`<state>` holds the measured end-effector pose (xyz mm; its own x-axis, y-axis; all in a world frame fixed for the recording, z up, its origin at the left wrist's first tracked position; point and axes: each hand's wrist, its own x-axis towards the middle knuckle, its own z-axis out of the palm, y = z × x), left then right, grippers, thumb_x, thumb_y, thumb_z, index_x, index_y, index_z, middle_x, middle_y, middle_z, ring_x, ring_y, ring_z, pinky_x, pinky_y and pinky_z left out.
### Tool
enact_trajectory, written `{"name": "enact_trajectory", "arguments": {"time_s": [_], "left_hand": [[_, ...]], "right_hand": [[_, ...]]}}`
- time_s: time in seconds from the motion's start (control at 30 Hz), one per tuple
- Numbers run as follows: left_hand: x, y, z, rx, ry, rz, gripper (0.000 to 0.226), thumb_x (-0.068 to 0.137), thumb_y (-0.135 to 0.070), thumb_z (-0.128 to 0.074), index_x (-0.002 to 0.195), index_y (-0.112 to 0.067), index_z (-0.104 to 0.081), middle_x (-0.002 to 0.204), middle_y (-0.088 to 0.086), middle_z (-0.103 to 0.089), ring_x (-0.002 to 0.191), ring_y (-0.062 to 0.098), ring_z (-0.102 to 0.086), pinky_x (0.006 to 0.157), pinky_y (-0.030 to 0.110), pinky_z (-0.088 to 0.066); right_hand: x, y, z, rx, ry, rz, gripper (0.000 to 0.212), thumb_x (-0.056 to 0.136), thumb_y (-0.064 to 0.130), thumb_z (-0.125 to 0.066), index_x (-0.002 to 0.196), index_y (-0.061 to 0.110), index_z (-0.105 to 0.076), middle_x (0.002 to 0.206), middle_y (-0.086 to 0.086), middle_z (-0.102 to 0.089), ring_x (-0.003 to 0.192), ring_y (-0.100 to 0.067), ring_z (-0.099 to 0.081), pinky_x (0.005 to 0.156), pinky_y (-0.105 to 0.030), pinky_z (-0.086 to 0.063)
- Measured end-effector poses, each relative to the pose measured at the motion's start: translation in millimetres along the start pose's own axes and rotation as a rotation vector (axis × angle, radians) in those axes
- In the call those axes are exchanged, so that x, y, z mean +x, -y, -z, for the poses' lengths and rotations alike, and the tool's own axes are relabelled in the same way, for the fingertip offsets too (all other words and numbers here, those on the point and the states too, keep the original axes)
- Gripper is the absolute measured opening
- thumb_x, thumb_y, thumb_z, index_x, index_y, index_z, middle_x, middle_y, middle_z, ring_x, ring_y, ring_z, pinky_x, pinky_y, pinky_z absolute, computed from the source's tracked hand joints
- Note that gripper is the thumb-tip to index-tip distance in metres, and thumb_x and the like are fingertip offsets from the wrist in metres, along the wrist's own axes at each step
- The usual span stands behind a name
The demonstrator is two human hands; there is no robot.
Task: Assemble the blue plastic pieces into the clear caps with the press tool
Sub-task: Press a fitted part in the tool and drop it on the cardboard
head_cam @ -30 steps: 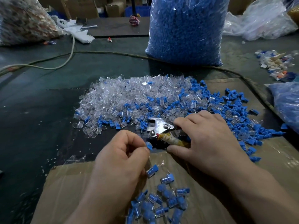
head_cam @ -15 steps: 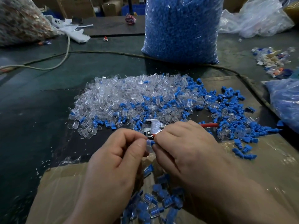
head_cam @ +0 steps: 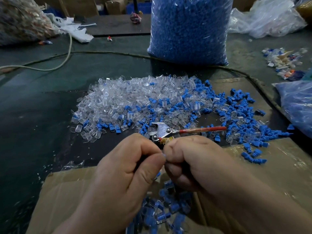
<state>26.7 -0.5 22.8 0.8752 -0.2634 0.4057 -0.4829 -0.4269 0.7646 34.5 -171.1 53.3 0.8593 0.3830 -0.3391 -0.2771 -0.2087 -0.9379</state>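
My left hand (head_cam: 131, 168) and my right hand (head_cam: 190, 161) meet fingertip to fingertip low in the middle of the view. Together they pinch a small blue piece (head_cam: 163, 155), which is almost hidden by the fingers. Just beyond the hands the metal press tool (head_cam: 162, 130) lies on the table, its red handle (head_cam: 202, 130) pointing right. Whether my right hand touches its wrapped handle I cannot tell. A heap of clear caps (head_cam: 135, 97) lies behind it, with loose blue pieces (head_cam: 236, 112) spread to its right.
Capped blue pieces (head_cam: 162, 211) lie on cardboard (head_cam: 67, 191) under my wrists. A tall bag of blue pieces (head_cam: 189, 27) stands at the back. A cable (head_cam: 101, 53) crosses the dark table. Another blue bag (head_cam: 298, 105) sits at the right edge.
My right hand came off the tool's wrapped handle and closed in on my left hand's fingertips. The tool's red handle now lies out to the right. Both hands drew nearer to me.
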Motion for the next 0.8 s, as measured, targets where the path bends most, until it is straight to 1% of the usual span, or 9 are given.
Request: {"name": "enact_trajectory", "arguments": {"time_s": [0.07,0.13,0.23,0.33,0.5,0.57,0.63,0.7,0.8], "left_hand": [[1,3,7,0.054,0.061,0.056,0.014,0.088,-0.049,-0.054,0.086,-0.037,-0.061,0.081,-0.01,-0.064,0.072,0.013,-0.062,0.058,0.016,-0.046],[2,9,12,0.19,0.165,0.158,0.019,0.083,-0.057,-0.053,0.085,-0.04,-0.062,0.083,-0.017,-0.066,0.076,0.006,-0.063,0.06,0.019,-0.049],[1,13,11,0.398,0.244,0.147,0.03,0.079,-0.062,-0.044,0.09,-0.041,-0.062,0.084,-0.022,-0.063,0.08,0.001,-0.06,0.069,0.03,-0.052],[-2,11,4,0.425,0.286,0.09,0.042,0.076,-0.063,-0.034,0.088,-0.035,-0.063,0.079,-0.018,-0.062,0.076,0.004,-0.059,0.067,0.035,-0.052],[-2,7,5,0.43,0.354,0.057,0.024,0.078,-0.05,-0.044,0.079,-0.033,-0.061,0.071,-0.017,-0.057,0.068,0.003,-0.057,0.057,0.035,-0.053],[-1,7,5,0.419,0.288,0.133,0.024,0.078,-0.052,-0.045,0.082,-0.036,-0.062,0.074,-0.019,-0.059,0.071,0.002,-0.059,0.058,0.033,-0.052],[0,9,8,0.476,0.098,0.211,0.017,0.08,-0.054,-0.051,0.082,-0.04,-0.061,0.073,-0.022,-0.06,0.075,-0.003,-0.06,0.053,0.023,-0.046],[2,15,14,0.559,-0.085,0.284,0.015,0.08,-0.054,-0.057,0.088,-0.041,-0.06,0.072,-0.022,-0.057,0.066,-0.002,-0.057,0.054,0.021,-0.039],[5,24,16,0.697,-0.038,0.436,0.044,0.078,-0.068,-0.047,0.111,-0.041,-0.056,0.084,-0.019,-0.052,0.073,0.001,-0.051,0.063,0.03,-0.044]], "right_hand": [[2,-2,5,-0.347,-0.098,0.073,0.028,0.078,0.037,-0.051,0.058,0.017,-0.049,0.052,0.004,-0.047,0.047,-0.005,-0.041,0.047,-0.03,-0.037],[3,-8,6,-0.776,-0.208,0.218,0.028,0.086,0.047,-0.05,0.075,0.022,-0.053,0.066,0.008,-0.057,0.057,-0.002,-0.05,0.053,-0.03,-0.043],[2,-10,0,-1.078,-0.153,0.29,0.018,0.09,0.051,-0.041,0.09,0.033,-0.047,0.085,0.013,-0.054,0.075,-0.006,-0.051,0.064,-0.032,-0.045],[2,-14,-4,-1.157,-0.094,0.326,0.018,0.089,0.049,-0.038,0.09,0.031,-0.043,0.09,0.01,-0.051,0.081,-0.017,-0.051,0.065,-0.037,-0.041],[-2,-11,-1,-1.149,-0.022,0.304,0.022,0.084,0.05,-0.04,0.089,0.03,-0.046,0.091,0.009,-0.053,0.083,-0.018,-0.053,0.07,-0.039,-0.047],[-2,-10,-1,-1.148,-0.023,0.292,0.023,0.084,0.05,-0.041,0.088,0.028,-0.048,0.087,0.01,-0.053,0.081,-0.016,-0.053,0.07,-0.039,-0.049],[-1,-8,3,-1.141,-0.062,0.254,0.024,0.088,0.051,-0.042,0.086,0.029,-0.052,0.082,0.011,-0.054,0.076,-0.01,-0.054,0.07,-0.035,-0.051],[0,-7,11,-1.135,-0.15,0.219,0.023,0.091,0.051,-0.042,0.085,0.031,-0.053,0.079,0.015,-0.055,0.073,-0.003,-0.054,0.071,-0.032,-0.053],[0,-8,24,-1.17,-0.292,0.181,0.027,0.092,0.055,-0.042,0.08,0.032,-0.05,0.074,0.016,-0.055,0.068,0.002,-0.051,0.067,-0.029,-0.051]]}}
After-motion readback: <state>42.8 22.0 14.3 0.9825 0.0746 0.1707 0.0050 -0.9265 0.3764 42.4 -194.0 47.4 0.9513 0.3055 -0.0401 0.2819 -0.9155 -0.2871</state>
